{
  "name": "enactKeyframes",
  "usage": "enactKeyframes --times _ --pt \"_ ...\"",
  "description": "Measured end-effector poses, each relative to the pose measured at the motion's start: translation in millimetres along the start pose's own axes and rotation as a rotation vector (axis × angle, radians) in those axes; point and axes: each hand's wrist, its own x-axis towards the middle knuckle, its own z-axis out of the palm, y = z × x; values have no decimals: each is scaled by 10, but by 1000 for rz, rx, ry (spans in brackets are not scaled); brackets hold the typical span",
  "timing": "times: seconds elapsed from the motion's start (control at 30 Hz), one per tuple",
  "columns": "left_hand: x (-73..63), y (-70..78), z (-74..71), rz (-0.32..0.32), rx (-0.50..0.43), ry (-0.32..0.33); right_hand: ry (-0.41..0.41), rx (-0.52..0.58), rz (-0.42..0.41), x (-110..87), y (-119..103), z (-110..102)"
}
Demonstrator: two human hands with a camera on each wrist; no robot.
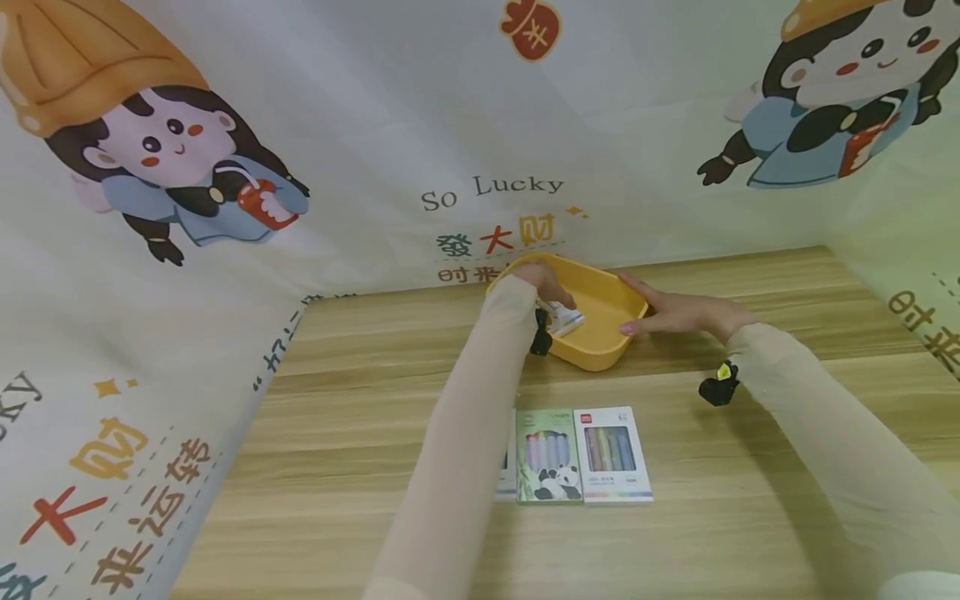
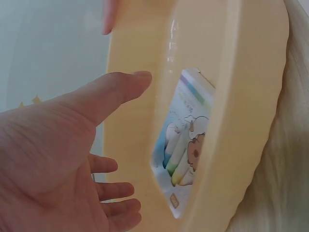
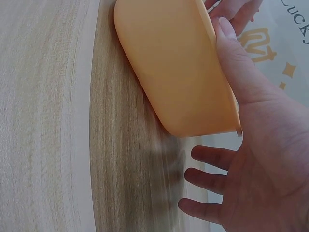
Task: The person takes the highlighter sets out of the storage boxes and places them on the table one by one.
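Observation:
A yellow plastic bin (image 1: pixel 603 357) stands at the back of the table. Inside it leans a white box of markers (image 2: pixel 186 140), with a cartoon animal and coloured pens printed on its front. My left hand (image 1: pixel 546 282) reaches over the bin. In the left wrist view, that hand's thumb (image 2: pixel 130 84) is stretched out and the box lies apart from the fingers. At the bin's right end is my right hand (image 1: pixel 686 312), its thumb (image 3: pixel 231 43) resting at the rim and the other fingers spread outside the wall.
Nearer the front lie a green panda-printed pen box (image 1: pixel 550 454) and a white windowed pen box (image 1: pixel 615 454), side by side. Another box (image 1: pixel 507 467) is mostly hidden by my left sleeve. A printed cloth backdrop (image 1: pixel 375 125) rises behind the table.

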Motion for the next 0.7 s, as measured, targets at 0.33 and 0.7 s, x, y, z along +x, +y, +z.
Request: enactKeyframes --times 0.33,0.7 --pt "362 -53 200 -25 -151 88 6 -11 -5 7 10 -2" --pt "466 -5 273 -38 -120 118 4 -3 -7 14 31 11"
